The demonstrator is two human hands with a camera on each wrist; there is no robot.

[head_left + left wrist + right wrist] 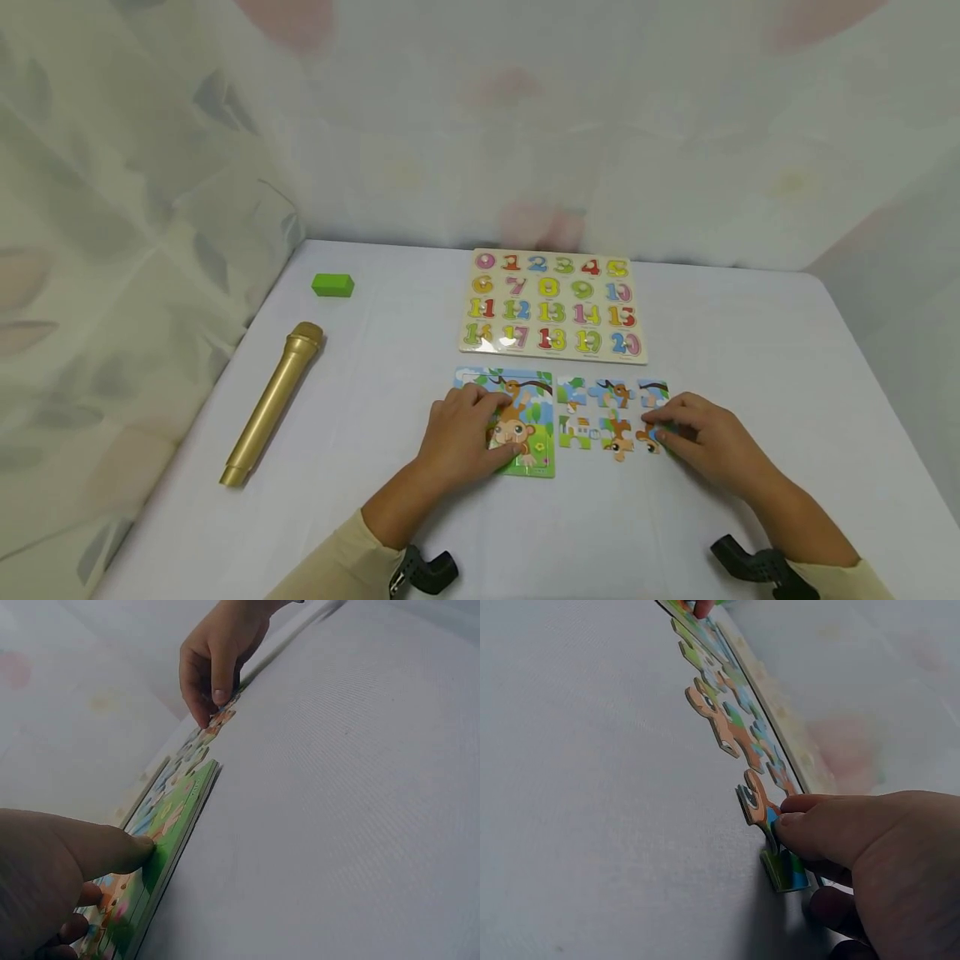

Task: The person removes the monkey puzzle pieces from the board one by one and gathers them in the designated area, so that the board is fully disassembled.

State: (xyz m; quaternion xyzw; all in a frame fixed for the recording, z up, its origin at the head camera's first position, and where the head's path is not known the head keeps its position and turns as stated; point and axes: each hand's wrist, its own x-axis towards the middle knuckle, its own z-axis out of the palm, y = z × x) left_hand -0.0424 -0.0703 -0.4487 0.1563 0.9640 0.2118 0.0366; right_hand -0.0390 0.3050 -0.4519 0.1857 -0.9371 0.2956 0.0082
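One left hand (465,437) rests on monkey board (531,429), thumb apart from fingers; board's long axis seems to run near to far. Loose pieces (617,435) just right of it. Rightmost, right hand (708,437), nearer one, pinches end piece (754,798); board lies leftward. Piece's orange end points left; long axis partly covered.

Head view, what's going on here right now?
A person's left hand rests on the monkey picture board, while the right hand has its fingertips at the right end of the loose puzzle pieces; whether it pinches one is unclear. The pieces lie in two rows beside the board. The number board lies behind; the gold microphone and green block are off left.
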